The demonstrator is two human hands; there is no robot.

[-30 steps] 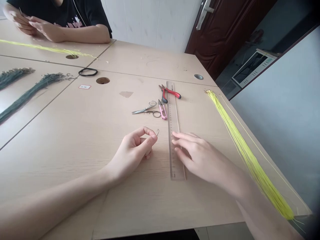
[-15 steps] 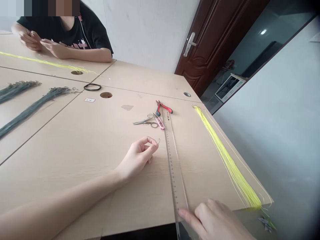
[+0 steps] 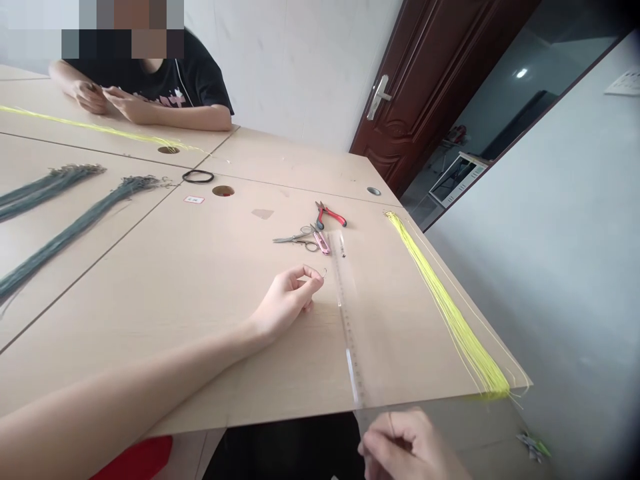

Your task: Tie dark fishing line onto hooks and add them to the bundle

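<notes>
My left hand (image 3: 293,293) is above the table, thumb and forefinger pinching a small fish hook (image 3: 325,272) whose bend sticks out past the fingertips. My right hand (image 3: 405,443), past the table's near edge, is closed on the near end of a long clear ruler (image 3: 349,327). Whether a thread is also in these fingers cannot be made out. Beyond the left hand lie scissors (image 3: 295,239), pink thread snips (image 3: 321,241) and red-handled pliers (image 3: 329,216).
A yellow bundle of line (image 3: 440,293) lies along the right edge. Grey-green bundles (image 3: 75,230), a black ring (image 3: 199,177) and a small label (image 3: 194,199) are at left. Across the table sits a person in a black shirt (image 3: 205,80), hands together. A closed door (image 3: 400,93) stands behind.
My right hand has drawn the ruler towards me, its far end now clear of the pliers. My left hand keeps its pinch on the hook. The view has shifted slightly.
</notes>
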